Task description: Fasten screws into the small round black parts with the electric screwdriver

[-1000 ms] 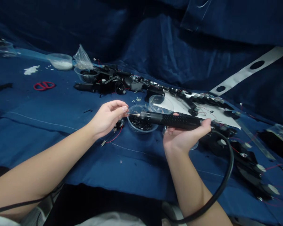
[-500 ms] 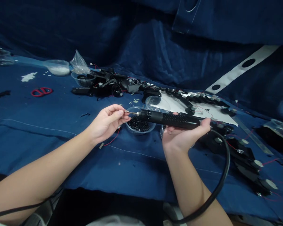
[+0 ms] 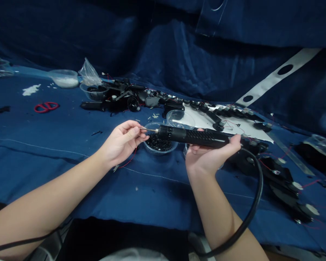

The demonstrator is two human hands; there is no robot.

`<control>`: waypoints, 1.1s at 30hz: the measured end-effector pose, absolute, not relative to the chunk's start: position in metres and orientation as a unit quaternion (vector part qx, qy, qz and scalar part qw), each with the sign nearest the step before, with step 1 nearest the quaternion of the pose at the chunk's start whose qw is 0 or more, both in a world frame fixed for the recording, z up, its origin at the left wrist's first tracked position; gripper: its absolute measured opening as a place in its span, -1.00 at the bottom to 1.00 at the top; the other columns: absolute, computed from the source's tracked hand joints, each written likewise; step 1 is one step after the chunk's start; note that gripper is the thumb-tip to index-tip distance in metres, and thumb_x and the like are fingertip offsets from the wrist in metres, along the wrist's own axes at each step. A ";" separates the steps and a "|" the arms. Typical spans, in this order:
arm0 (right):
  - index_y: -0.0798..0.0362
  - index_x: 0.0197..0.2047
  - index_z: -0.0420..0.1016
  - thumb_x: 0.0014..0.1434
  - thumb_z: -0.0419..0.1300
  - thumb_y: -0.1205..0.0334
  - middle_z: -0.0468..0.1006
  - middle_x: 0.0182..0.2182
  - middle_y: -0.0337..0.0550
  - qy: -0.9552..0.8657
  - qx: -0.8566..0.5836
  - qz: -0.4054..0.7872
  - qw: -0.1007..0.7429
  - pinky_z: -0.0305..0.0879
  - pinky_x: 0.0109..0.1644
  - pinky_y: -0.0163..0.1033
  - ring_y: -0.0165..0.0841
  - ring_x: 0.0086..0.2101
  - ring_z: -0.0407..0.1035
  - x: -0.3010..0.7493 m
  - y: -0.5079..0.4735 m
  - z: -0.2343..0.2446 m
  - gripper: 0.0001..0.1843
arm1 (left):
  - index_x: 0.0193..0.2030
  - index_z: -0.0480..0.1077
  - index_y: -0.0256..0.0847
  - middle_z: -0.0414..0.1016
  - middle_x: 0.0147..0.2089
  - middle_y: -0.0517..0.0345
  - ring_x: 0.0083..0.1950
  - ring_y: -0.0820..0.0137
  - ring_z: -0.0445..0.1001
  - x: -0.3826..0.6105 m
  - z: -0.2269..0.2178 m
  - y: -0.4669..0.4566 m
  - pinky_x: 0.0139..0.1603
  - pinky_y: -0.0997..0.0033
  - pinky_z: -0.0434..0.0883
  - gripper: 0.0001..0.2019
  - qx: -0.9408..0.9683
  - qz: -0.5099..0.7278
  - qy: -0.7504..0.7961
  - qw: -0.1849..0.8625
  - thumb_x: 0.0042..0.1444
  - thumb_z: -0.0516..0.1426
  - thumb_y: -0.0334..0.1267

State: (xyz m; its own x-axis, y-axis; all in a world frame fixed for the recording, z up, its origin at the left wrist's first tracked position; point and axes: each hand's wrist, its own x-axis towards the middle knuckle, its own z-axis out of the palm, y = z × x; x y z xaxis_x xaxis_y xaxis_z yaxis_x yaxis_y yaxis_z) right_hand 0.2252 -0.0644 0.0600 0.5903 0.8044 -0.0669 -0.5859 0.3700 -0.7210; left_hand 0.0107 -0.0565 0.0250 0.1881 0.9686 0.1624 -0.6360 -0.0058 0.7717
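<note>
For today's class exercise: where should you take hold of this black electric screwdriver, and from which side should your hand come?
Grip the ribbed black barrel of the electric screwdriver around its middle, coming from underneath, as the right hand does. The long, straight barrel lies nearly level, so it suits a wrapped grip. Staying behind the tip keeps the bit free towards the left hand and clear of the cable at the rear.

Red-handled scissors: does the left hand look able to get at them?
Probably yes: the left hand sits at the electric screwdriver's tip, and no bowl or parts stand between it and the red-handled scissors on the blue cloth.
</note>
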 end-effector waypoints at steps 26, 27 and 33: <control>0.03 -0.42 0.37 0.17 -0.07 -0.45 0.41 -0.59 -0.24 -0.167 -0.367 0.427 0.809 0.05 -0.72 -0.34 -0.52 -0.72 0.10 0.225 -0.064 0.059 -0.33 | -0.11 0.63 -0.20 0.68 -0.13 0.02 -0.10 0.26 0.61 -0.008 0.039 -0.058 0.00 0.29 0.52 -0.80 0.620 0.584 0.400 0.338 0.22 0.29 -0.15; 0.03 -0.42 0.36 0.16 -0.06 -0.46 0.40 -0.59 -0.25 -0.164 -0.362 0.428 0.812 0.05 -0.72 -0.35 -0.53 -0.72 0.10 0.226 -0.063 0.059 -0.33 | -0.08 0.63 -0.19 0.69 -0.11 0.02 -0.06 0.25 0.61 -0.011 0.041 -0.056 0.04 0.27 0.52 -0.78 0.609 0.600 0.399 0.331 0.26 0.25 -0.14; 0.00 -0.33 0.38 0.09 0.07 -0.46 0.48 -0.47 -0.24 -0.107 -0.351 0.420 0.830 0.26 -0.62 -0.40 -0.46 -0.54 0.40 0.233 -0.060 0.059 -0.37 | -0.16 0.63 -0.15 0.67 -0.18 0.08 -0.11 0.23 0.57 -0.026 0.039 -0.045 0.04 0.24 0.44 -0.83 0.674 0.526 0.481 0.193 0.22 0.22 -0.18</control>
